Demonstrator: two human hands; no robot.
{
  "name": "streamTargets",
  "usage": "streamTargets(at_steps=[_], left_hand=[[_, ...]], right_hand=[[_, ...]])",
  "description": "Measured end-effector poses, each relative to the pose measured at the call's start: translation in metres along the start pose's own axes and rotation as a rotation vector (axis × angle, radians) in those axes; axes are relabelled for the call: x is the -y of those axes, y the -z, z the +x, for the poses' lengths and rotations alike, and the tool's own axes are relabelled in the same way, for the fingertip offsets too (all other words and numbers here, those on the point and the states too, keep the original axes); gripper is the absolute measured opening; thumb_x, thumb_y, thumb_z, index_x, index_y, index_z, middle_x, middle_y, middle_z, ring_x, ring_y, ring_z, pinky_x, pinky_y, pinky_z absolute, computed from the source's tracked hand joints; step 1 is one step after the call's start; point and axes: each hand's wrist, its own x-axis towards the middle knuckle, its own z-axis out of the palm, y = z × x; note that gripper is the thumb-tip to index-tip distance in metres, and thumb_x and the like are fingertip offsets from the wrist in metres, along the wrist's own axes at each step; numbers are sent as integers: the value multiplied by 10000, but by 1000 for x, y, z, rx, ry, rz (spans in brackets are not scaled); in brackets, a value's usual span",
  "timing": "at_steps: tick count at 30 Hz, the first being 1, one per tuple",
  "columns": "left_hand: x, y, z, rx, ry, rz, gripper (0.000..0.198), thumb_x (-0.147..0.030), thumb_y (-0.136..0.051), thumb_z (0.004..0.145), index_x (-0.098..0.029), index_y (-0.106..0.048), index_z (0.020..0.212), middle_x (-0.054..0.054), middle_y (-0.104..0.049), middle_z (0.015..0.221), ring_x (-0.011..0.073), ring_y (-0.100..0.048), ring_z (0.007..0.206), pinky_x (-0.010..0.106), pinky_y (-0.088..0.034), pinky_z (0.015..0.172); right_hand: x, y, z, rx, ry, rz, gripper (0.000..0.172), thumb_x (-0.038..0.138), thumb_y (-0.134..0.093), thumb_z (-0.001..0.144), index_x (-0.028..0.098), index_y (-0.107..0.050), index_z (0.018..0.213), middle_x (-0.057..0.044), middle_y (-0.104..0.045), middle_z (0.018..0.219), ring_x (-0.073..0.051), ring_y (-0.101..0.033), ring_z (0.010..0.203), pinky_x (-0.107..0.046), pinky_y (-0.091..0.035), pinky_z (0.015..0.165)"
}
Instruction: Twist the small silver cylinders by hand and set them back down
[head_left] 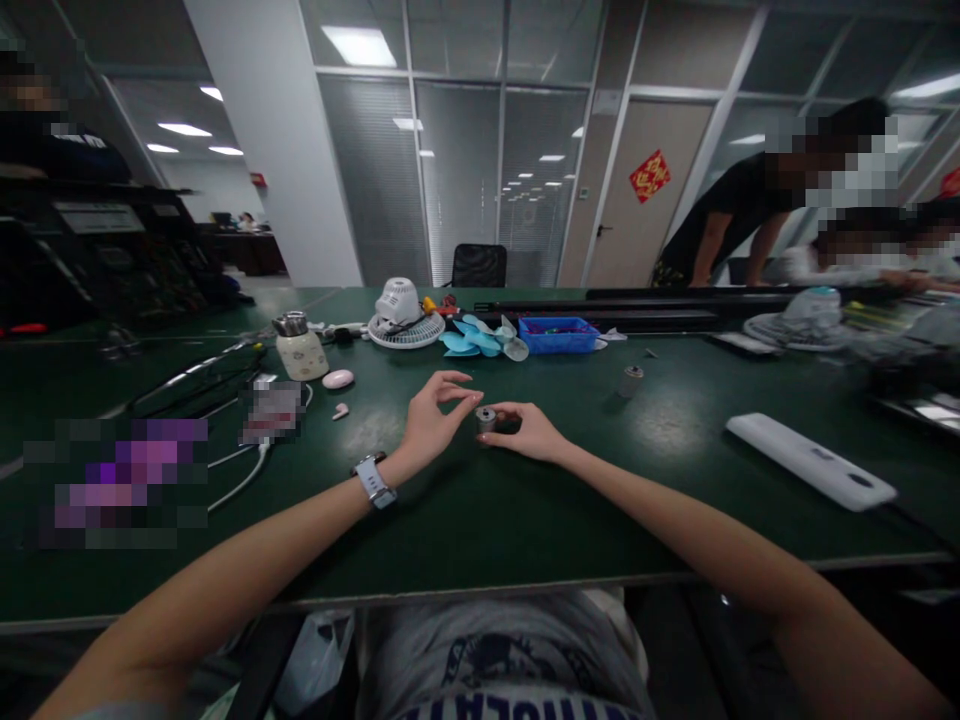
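Note:
My right hand (529,432) grips a small cylindrical metal motor (486,423) from its right side, thumb and fingers around it. The motor stands upright on or just above the green table, a short dark shaft on its top. Just to the left, my left hand (435,415) has its thumb and a finger brought together close to the motor's top edge, with another finger stretched out above. Whatever is in that pinch, if anything, is too small to make out. A second similar motor (631,381) stands upright farther right.
Behind my hands lie light-blue fan blades (480,338), a white fan part (401,310) and a blue tray (559,335). A jar (301,347), pink case (338,379) and earbud (340,411) sit left, near cables. A white power strip (810,460) lies right. People are beyond.

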Motion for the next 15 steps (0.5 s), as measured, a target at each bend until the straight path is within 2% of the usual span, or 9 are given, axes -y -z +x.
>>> streamTargets(at_steps=[2,5,9,12,15], left_hand=[[10,8,-4,46,37,15,399,-418,-675,781,-210,-556,1101,75,-744,978,227,-694,987,397,-499,920],[27,18,-11,213,145,86,413,-418,-709,744,-217,-587,1083,76,-753,952,252,-698,989,411,-512,903],[41,18,-14,358,166,103,444,-417,-689,762,-250,-592,1162,75,-742,1048,261,-696,1009,410,-511,909],[41,16,-14,406,165,102,458,-421,-645,801,-254,-568,1220,77,-724,1114,260,-681,1048,403,-503,922],[39,16,-14,374,159,76,427,-431,-547,868,-230,-539,1245,91,-691,1190,241,-644,1122,392,-482,957]], right_hand=[[2,0,-1,-16,14,-11,462,367,-766,712,176,-679,1124,-66,-718,1045,-197,-660,955,-369,-496,911],[6,-1,-3,-55,39,-34,450,388,-760,718,189,-685,1114,-70,-712,1085,-210,-652,1010,-376,-492,931],[12,-3,-2,-85,87,-102,407,386,-746,736,199,-692,1093,-66,-714,1081,-211,-656,1019,-356,-493,928],[13,-3,-1,-79,99,-164,385,384,-732,751,196,-693,1085,-60,-724,1037,-196,-669,965,-325,-506,882],[9,7,-1,-66,85,-249,371,416,-735,737,202,-702,1038,-43,-733,985,-187,-675,920,-320,-509,859]])
